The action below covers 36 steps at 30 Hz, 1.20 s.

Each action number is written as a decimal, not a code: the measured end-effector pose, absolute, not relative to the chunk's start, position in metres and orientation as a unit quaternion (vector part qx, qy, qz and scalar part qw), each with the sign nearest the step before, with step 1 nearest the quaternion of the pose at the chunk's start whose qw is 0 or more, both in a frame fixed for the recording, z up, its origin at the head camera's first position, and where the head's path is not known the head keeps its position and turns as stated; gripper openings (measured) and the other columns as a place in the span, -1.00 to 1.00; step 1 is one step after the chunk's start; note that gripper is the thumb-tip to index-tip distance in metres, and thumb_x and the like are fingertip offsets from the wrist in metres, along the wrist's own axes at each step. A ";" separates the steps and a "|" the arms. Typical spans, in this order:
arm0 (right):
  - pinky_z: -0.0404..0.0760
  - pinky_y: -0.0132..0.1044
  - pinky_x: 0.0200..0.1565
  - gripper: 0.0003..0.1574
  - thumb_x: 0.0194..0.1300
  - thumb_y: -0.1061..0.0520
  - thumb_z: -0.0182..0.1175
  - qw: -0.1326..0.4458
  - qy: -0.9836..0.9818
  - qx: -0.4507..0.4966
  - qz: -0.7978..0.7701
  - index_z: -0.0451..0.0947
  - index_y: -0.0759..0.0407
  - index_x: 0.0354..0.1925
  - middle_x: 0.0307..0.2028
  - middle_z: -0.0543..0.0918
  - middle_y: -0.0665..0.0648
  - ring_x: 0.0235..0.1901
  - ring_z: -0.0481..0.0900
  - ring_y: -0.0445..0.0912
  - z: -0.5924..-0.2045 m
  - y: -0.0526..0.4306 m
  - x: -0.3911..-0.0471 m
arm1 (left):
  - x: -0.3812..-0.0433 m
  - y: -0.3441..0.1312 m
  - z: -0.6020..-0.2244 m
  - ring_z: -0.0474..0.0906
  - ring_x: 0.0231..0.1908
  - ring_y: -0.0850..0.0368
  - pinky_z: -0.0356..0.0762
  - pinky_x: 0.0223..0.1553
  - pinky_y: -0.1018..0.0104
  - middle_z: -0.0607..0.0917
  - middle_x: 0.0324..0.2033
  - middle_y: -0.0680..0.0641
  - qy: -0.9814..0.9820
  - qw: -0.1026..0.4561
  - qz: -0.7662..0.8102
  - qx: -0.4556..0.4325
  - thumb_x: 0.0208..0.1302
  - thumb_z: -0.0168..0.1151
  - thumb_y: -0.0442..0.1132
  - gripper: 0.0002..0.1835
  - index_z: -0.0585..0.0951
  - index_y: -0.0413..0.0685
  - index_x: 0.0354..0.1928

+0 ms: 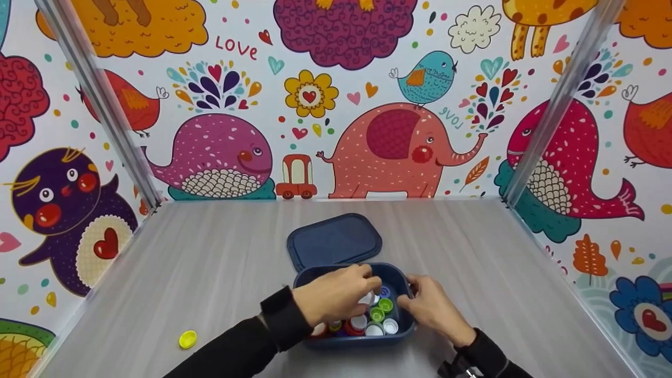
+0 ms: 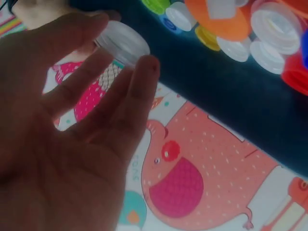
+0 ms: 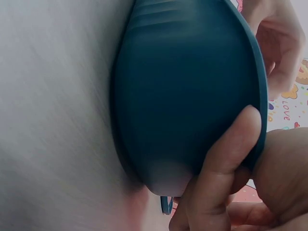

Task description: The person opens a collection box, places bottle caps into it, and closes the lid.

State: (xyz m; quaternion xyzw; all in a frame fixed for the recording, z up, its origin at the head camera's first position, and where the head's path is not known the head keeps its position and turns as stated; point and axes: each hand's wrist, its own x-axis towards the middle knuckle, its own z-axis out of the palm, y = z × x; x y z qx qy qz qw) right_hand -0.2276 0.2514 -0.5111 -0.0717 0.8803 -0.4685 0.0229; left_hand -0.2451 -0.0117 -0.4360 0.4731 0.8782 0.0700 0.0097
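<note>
A dark blue plastic box (image 1: 362, 342) holds several bottle caps, among them a green cap (image 1: 386, 305) and a white cap (image 1: 390, 326). Over the box's inside, my left hand (image 1: 336, 295) pinches a whitish, see-through bottle cap (image 2: 124, 43) between thumb and fingertips. My right hand (image 1: 434, 311) grips the box at its right end, with the thumb over the rim and the fingers on the outer wall (image 3: 187, 96). Part of the caps at the box's left is hidden beneath my left hand and forearm.
Behind the box lies its dark blue lid (image 1: 336, 239), flat on the grey table (image 1: 220, 252). A yellow cap (image 1: 188, 339) rests on the table at the left. Panels with printed animals (image 1: 388, 152) and metal posts (image 1: 100, 100) enclose the back and sides.
</note>
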 end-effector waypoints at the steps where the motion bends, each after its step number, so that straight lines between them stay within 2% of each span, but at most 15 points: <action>1: 0.54 -0.43 -0.36 -0.75 0.22 0.36 0.36 0.024 0.879 -0.071 -0.471 0.78 0.29 -0.09 -0.43 0.65 -0.03 -0.42 0.60 -0.18 -0.511 0.252 -0.228 | -0.247 -0.008 -0.437 0.74 0.02 0.21 0.85 0.16 0.38 0.82 0.13 -0.06 0.876 0.010 0.063 0.477 0.54 0.61 -0.14 -0.64 0.82 0.07 0.30; 9: 0.58 -0.41 -0.37 -0.78 0.24 0.34 0.37 0.026 0.875 -0.073 -0.478 0.76 0.27 -0.11 -0.41 0.67 -0.02 -0.40 0.64 -0.15 -0.513 0.251 -0.228 | -0.252 0.001 -0.441 0.79 0.03 0.19 0.85 0.13 0.41 0.85 0.12 -0.05 0.872 -0.001 0.040 0.489 0.53 0.62 -0.11 -0.62 0.84 0.06 0.30; 16: 0.46 -0.43 -0.34 -0.85 0.20 0.36 0.37 0.013 0.887 -0.073 -0.457 0.74 0.23 -0.22 -0.44 0.59 -0.05 -0.43 0.53 -0.19 -0.510 0.250 -0.228 | -0.252 -0.002 -0.442 0.76 -0.03 0.20 0.82 0.03 0.44 0.83 0.07 -0.05 0.870 -0.023 0.036 0.491 0.52 0.63 -0.12 -0.65 0.84 0.05 0.26; 19: 0.46 -0.43 -0.34 -0.86 0.19 0.36 0.37 0.010 0.888 -0.076 -0.453 0.73 0.21 -0.24 -0.45 0.59 -0.05 -0.43 0.53 -0.20 -0.510 0.251 -0.228 | -0.251 -0.003 -0.442 0.75 -0.06 0.22 0.82 0.02 0.45 0.83 0.04 -0.03 0.872 -0.029 0.030 0.487 0.52 0.63 -0.10 -0.65 0.84 0.07 0.25; 25: 0.51 -0.43 -0.33 -0.83 0.20 0.35 0.38 0.008 0.887 -0.082 -0.454 0.77 0.27 -0.19 -0.43 0.64 -0.03 -0.41 0.58 -0.18 -0.511 0.251 -0.228 | -0.249 -0.006 -0.442 0.74 -0.04 0.23 0.85 0.04 0.41 0.82 0.06 0.00 0.877 -0.039 0.022 0.479 0.53 0.62 -0.04 -0.64 0.84 0.14 0.28; 31: 0.54 -0.43 -0.31 -0.76 0.20 0.34 0.39 0.006 0.888 -0.080 -0.452 0.81 0.27 -0.12 -0.39 0.67 -0.02 -0.37 0.60 -0.16 -0.511 0.251 -0.228 | -0.247 -0.015 -0.441 0.74 -0.03 0.21 0.84 0.04 0.37 0.80 0.08 0.00 0.875 -0.055 0.038 0.479 0.56 0.60 0.00 -0.65 0.83 0.10 0.25; 36: 0.54 -0.42 -0.29 -0.73 0.20 0.35 0.39 0.007 0.888 -0.081 -0.453 0.81 0.27 -0.10 -0.38 0.68 0.00 -0.35 0.61 -0.15 -0.510 0.251 -0.227 | -0.245 -0.026 -0.439 0.73 0.09 0.13 0.84 0.15 0.24 0.79 0.22 -0.02 0.882 -0.055 0.060 0.465 0.63 0.51 0.11 -0.59 0.80 0.14 0.34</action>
